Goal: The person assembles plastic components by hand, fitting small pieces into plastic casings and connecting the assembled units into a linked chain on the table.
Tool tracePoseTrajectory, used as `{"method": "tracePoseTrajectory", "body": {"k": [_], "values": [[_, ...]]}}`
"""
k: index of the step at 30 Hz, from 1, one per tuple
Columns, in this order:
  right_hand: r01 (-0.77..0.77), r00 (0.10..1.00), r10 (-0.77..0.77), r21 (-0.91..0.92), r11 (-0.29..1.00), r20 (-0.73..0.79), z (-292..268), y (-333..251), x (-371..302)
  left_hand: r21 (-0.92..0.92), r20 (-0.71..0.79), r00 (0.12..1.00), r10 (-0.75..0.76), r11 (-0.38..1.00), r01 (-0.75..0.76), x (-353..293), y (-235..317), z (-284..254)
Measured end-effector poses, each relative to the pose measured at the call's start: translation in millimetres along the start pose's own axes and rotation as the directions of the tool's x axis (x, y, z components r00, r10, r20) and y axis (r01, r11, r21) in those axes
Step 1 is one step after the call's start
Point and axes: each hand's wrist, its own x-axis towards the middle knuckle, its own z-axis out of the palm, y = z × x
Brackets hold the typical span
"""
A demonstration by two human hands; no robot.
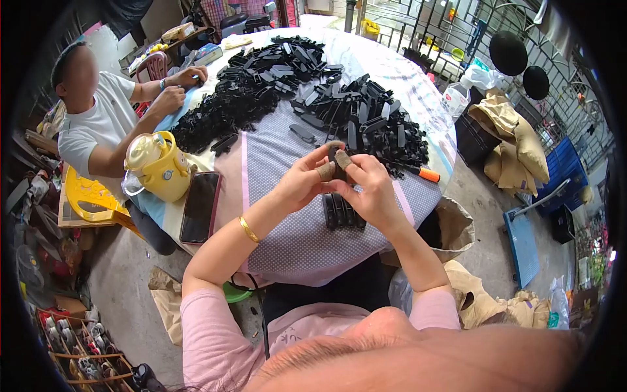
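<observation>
Over the near part of the table, my left hand (pixel 305 178) and my right hand (pixel 370 193) meet with their fingers closed on one small black plastic part (pixel 339 171). Brownish wraps cover some of the fingertips, and the fingers hide most of the part. Just below my hands, a neat row of black plastic parts (pixel 343 214) lies on the dotted tablecloth (pixel 287 245). Beyond them spreads a loose pile of long black parts (pixel 369 121). Another heap of black pieces (pixel 235 108) reaches to the far left.
An orange-ended tool (pixel 428 174) lies at the right edge of the pile. On the left are a phone (pixel 200 209) and a yellow bucket (pixel 171 171). A co-worker (pixel 104 108) sits there, hands at the table. A paper sack (pixel 457 225) stands by the table's right edge.
</observation>
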Motion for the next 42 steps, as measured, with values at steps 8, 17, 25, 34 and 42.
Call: {"method": "tracePoseTrajectory", "body": {"k": [8,17,25,34,42], "values": [[-0.326,0.942,0.328,0.029,0.945,-0.077,-32.0,7.2,-30.4,0.979,-0.019,0.934,0.357,0.197,-0.056,27.1,0.9,-24.5],[-0.318,0.918,0.333,-0.102,0.943,0.215,-29.1,4.3,-66.1,0.905,-0.004,0.943,0.332,-0.4,0.145,74.0,13.3,-102.0],[-0.317,0.94,0.327,-0.109,0.942,0.094,-17.6,59.7,-41.5,0.971,-0.213,0.922,0.324,0.172,0.164,44.5,20.7,-58.8],[-0.267,0.946,0.28,-0.098,0.959,0.162,-2.9,66.5,-26.0,0.209,-0.176,0.979,-0.104,0.968,0.14,12.7,8.8,-34.5],[-0.114,0.991,0.136,0.472,0.874,-0.012,9.9,37.8,26.2,0.442,-0.1,0.994,-0.052,0.892,0.091,9.0,11.6,-32.6]]}}
